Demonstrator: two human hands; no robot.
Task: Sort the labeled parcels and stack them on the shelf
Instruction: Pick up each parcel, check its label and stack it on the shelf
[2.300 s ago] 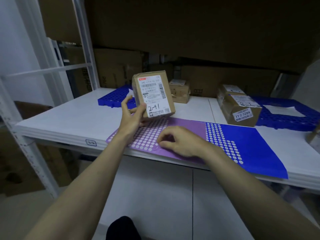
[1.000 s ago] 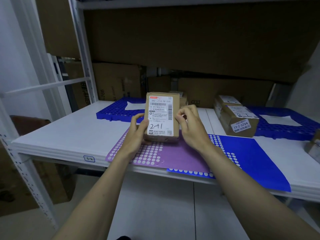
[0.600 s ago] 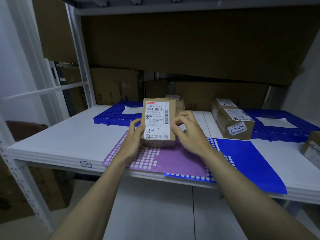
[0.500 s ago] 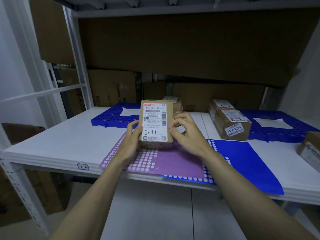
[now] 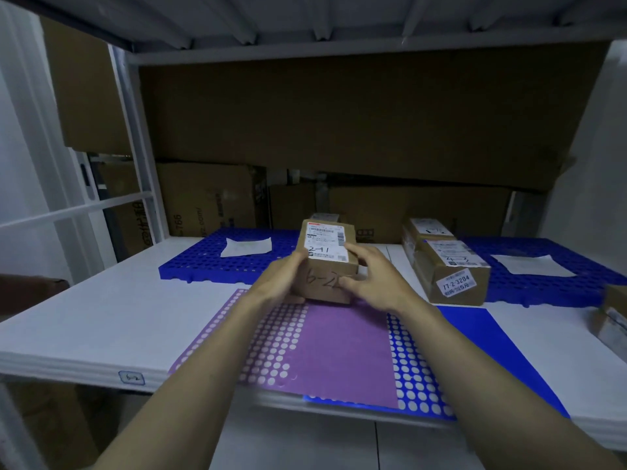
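Now two hands, left hand [image 5: 283, 276], right hand [image 5: 375, 283], grip one parcel [image 5: 327, 262].

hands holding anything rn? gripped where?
Yes: the parcel marked 241, between both hands. Left hand grips its left side, right hand its right side and front edge.

The left hand [image 5: 283, 278] is covering the left side of the parcel [image 5: 327, 262], and the right hand [image 5: 371, 276] is hiding its right edge. Small print on the parcel's label [image 5: 327, 245] is blurring beyond reading. A small box [image 5: 325, 217] behind the parcel is showing only its top. At the right edge, another box [image 5: 614, 317] is being cut off by the frame. The shelf tag [image 5: 131, 378] is reading too faintly to tell.
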